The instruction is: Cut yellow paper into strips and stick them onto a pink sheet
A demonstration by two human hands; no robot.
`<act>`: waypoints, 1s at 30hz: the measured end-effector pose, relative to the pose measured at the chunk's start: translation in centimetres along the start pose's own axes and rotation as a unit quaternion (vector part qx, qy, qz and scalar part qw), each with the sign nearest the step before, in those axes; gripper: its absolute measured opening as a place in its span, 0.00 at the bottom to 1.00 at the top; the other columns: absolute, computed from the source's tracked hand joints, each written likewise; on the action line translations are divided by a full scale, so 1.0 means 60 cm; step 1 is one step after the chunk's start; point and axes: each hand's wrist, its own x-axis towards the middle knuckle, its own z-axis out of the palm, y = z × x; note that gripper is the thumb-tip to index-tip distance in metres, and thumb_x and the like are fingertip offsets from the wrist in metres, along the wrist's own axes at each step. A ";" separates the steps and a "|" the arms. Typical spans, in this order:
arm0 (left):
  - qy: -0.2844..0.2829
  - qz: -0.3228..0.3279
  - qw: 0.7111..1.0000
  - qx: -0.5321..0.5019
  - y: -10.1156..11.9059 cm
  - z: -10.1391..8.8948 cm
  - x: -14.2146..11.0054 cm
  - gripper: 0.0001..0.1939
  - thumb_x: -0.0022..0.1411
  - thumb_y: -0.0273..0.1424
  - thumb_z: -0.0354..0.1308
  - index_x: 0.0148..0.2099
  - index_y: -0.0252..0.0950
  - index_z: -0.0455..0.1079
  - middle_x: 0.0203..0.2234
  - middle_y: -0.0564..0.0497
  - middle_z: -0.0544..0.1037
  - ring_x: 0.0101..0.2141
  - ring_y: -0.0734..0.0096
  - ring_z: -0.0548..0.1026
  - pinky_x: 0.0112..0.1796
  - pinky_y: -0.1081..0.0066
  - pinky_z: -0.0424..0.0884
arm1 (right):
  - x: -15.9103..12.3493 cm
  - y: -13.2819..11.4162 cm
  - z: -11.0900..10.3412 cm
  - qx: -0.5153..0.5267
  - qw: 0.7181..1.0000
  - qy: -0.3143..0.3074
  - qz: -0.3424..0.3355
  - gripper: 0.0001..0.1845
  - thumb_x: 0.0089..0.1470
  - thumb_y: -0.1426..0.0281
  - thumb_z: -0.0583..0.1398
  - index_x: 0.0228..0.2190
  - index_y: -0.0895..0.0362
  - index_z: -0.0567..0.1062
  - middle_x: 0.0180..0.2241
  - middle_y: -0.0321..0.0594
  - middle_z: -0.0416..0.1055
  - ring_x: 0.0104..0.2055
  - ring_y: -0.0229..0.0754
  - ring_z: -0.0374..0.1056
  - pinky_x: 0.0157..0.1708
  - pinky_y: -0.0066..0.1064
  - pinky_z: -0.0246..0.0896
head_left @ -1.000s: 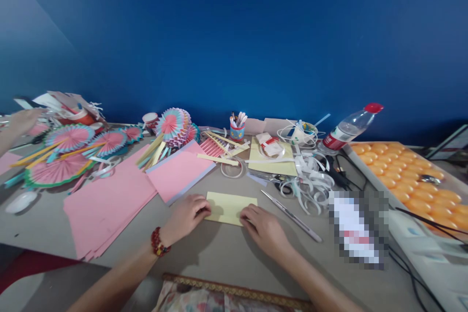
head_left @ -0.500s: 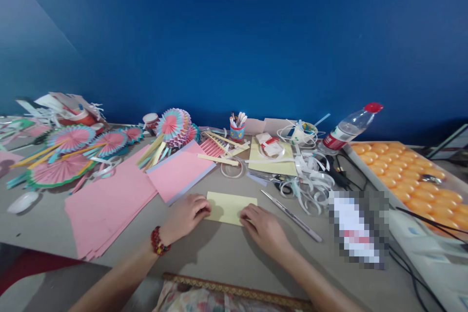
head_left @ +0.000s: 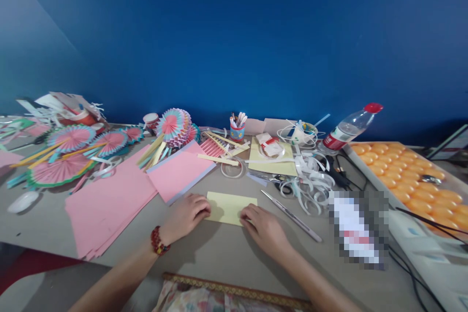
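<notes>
A pale yellow piece of paper (head_left: 226, 207) lies on the grey table between my hands. My left hand (head_left: 188, 213) grips its left end, fingers closed with the thumb tucked near the lower corner. At the right end, my right hand (head_left: 263, 226) pinches the paper with curled fingers. The paper's near edge faces me and appears straight, perhaps folded. A silver craft knife (head_left: 291, 215) rests just right of my right hand. Beyond my left hand lies a pink sheet with lilac edges (head_left: 181, 170).
Pink sheets (head_left: 113, 204) are stacked at left, with pleated paper fans (head_left: 75, 141) behind them. White strips (head_left: 310, 180) curl in a heap beyond the knife. At right stand a plastic bottle (head_left: 347, 129) and a tray of orange balls (head_left: 409, 175). A pen cup (head_left: 237, 131) stands by the wall.
</notes>
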 end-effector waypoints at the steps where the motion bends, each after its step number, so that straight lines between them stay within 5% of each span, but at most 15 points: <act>1: -0.001 0.004 1.000 0.002 0.000 0.000 0.000 0.09 0.72 0.31 0.51 0.39 0.38 0.70 0.34 0.52 0.77 0.38 0.67 0.73 0.41 0.67 0.62 | 0.000 0.000 0.000 -0.002 1.000 -0.001 0.002 0.06 0.61 0.74 0.53 0.33 0.54 0.69 0.35 0.39 0.72 0.37 0.42 0.68 0.37 0.31 0.59; 30: -0.013 0.006 1.000 0.012 0.005 -0.005 0.003 0.09 0.73 0.30 0.50 0.38 0.38 0.70 0.35 0.52 0.76 0.38 0.67 0.73 0.41 0.66 0.62 | 0.000 0.007 -0.003 0.054 0.998 -0.010 0.008 0.07 0.58 0.77 0.55 0.33 0.54 0.69 0.34 0.37 0.72 0.38 0.41 0.67 0.37 0.29 0.57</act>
